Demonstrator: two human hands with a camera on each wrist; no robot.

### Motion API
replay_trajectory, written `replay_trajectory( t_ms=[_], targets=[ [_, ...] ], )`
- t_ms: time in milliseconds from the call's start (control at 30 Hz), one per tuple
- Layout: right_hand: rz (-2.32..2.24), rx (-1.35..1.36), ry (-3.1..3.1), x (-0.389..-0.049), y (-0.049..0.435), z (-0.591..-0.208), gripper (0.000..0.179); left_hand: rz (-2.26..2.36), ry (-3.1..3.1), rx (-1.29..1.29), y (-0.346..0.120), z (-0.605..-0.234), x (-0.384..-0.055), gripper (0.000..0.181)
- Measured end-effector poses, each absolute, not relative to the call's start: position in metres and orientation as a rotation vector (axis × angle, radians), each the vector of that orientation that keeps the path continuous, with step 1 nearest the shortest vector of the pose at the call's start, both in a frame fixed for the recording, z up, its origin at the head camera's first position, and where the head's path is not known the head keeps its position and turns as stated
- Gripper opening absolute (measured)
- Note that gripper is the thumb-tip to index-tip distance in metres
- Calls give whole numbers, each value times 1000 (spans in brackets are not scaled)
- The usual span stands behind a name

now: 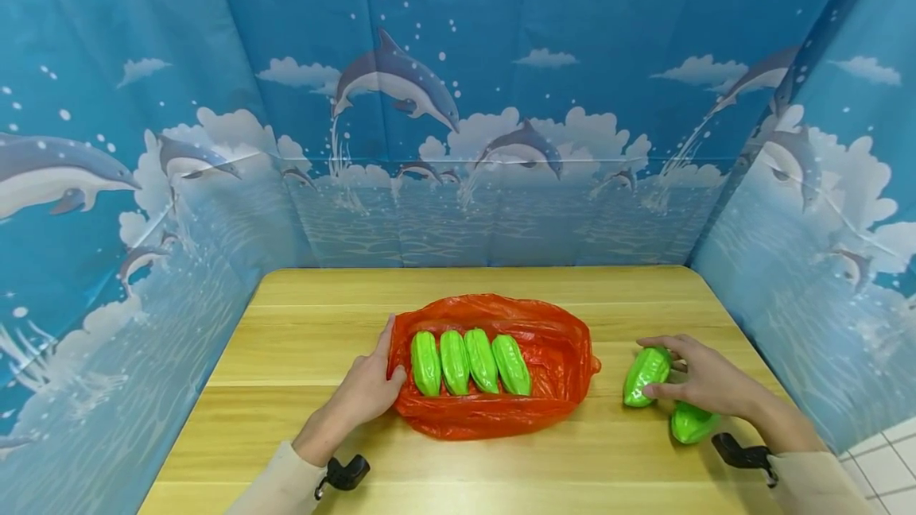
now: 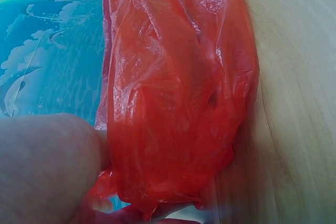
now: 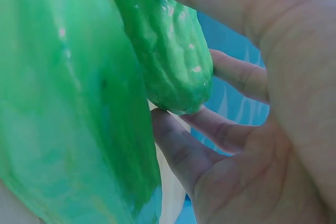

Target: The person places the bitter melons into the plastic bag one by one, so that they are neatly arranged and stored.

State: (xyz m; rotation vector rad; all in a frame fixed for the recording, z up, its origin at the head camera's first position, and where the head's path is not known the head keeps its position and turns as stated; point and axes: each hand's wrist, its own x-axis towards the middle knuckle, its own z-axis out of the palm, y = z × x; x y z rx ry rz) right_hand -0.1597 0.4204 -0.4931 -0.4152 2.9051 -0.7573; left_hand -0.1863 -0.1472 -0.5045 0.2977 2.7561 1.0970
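Note:
A red plastic bag [image 1: 494, 418] lies spread open on the table, with several green bitter melons [image 1: 455, 364] side by side in its left and middle part. At the bag's left end, my left hand [image 1: 366, 389] holds the rim; in the left wrist view, fingers partly hidden by the red plastic reach round its end. To the right of the bag, my right hand [image 1: 704, 376] grips a bitter melon [image 1: 642, 380], thumb on one side and fingers on the other. Below that hand another bitter melon [image 1: 691, 424] rests on the table, partly covered by the hand.
The wooden table [image 1: 300, 451] has blue dolphin-print curtains [image 1: 501, 213] standing along its back and sides. A knotted tip [image 1: 595, 365] of the bag sticks out at its right end. White tiles [image 1: 887, 459] show at the lower right.

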Motion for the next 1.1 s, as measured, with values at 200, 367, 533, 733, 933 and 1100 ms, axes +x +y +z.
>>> replay_trajectory(
  t_ms=[200,367,533,733,933,1100],
  targets=[
    [-887,-556,2885,-168,433,-507,80,1100,2753,301,-147,-504,-187,96],
    [-906,-415,2837,-163,421,-496,85,1098,2760,304,-147,-504,-187,96],
    [-925,-399,2819,-161,413,-490,83,1091,2767,306,-147,-505,-187,96],
    [-945,-405,2805,-160,412,-489,83,1098,2764,308,-147,-505,-186,96],
    [-939,-392,2806,-159,411,-489,84,1102,2760,308,-147,-505,-186,96],
    [-976,-409,2791,-159,410,-487,84,1099,2761,306,-147,-505,-187,97]
  ],
)
